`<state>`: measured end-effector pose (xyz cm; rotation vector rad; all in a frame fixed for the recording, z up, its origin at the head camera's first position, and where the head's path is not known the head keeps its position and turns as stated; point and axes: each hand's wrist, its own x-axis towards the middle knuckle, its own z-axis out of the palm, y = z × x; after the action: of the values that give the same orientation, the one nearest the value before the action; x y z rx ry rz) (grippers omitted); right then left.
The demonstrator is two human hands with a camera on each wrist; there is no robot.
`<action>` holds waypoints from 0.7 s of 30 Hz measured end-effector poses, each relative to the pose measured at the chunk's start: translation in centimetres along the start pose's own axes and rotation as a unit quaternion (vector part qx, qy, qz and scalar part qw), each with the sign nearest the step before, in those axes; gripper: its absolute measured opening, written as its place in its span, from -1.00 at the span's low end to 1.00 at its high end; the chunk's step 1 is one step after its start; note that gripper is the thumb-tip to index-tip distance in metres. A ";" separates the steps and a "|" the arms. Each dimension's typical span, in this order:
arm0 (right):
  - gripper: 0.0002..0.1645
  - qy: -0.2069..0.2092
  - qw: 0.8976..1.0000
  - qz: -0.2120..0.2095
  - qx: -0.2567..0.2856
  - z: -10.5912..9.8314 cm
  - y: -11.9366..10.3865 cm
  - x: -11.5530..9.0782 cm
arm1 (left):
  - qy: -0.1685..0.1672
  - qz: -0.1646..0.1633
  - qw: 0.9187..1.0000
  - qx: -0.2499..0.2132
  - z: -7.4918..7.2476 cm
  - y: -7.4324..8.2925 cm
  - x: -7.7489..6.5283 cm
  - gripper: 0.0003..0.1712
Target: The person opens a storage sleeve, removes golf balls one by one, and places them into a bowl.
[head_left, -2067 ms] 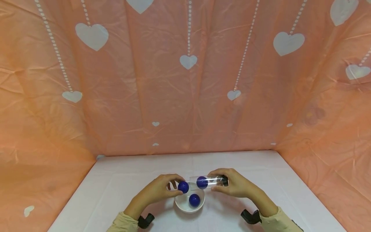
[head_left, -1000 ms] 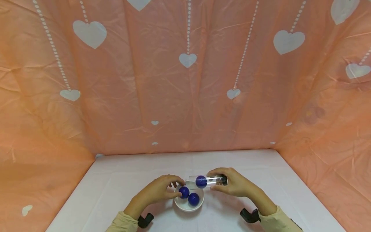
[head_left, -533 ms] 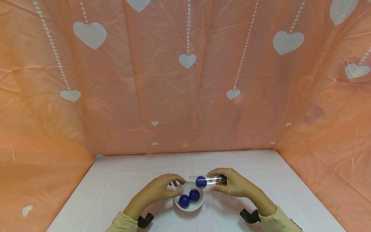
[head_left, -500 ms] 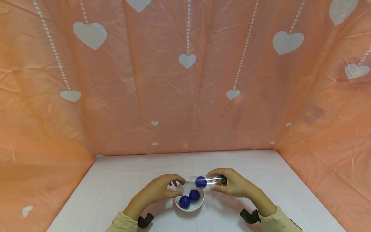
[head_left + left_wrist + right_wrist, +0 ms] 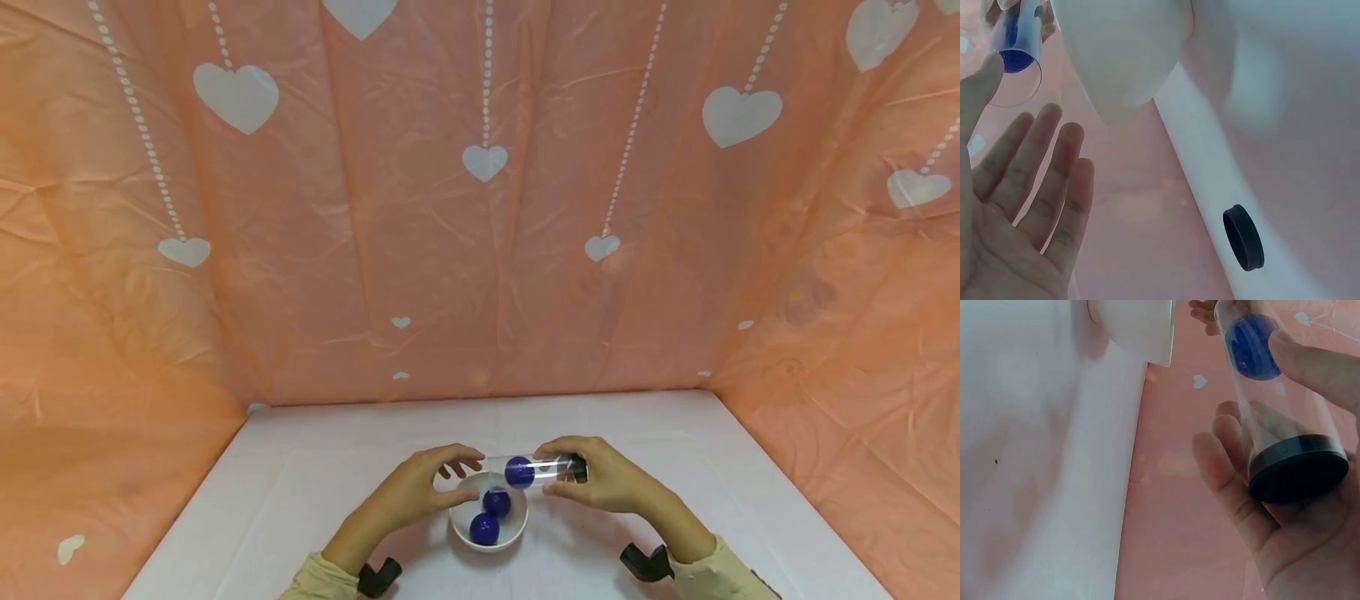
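My right hand (image 5: 611,477) grips a clear plastic tube (image 5: 551,468), held on its side over the bowl's far edge. A black cap (image 5: 1299,469) closes the tube's end at my palm, while the other end is open and points left. Inside it, near the open end, sits a blue ball (image 5: 519,472). Two more blue balls (image 5: 497,502) lie together in the white bowl (image 5: 516,535). My left hand (image 5: 420,490) is empty at the bowl's left rim, fingers spread and thumb apart, its fingertips close to the tube's mouth.
A black ring-shaped lid (image 5: 1244,237) stands out on the white tabletop in the left wrist view. Orange sheeting with white hearts (image 5: 485,162) walls the table (image 5: 360,433) at the back and on both sides.
My left hand has let go of a blue ball, which dropped into the bowl beside the other; both rolled a little. My right hand and the tube have hardly moved.
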<state>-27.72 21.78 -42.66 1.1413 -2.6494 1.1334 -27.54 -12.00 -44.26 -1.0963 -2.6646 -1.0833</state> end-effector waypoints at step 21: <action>-0.48 0.016 1.000 -0.009 -0.009 0.4 -0.2 0.1 | 0.036 0.012 0.998 -0.048 0.5 0.6 0.2 -0.52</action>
<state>-27.61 21.37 -42.75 1.1312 -2.6155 1.1125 -27.21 -11.33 -44.21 -1.0804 -2.5610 -1.2335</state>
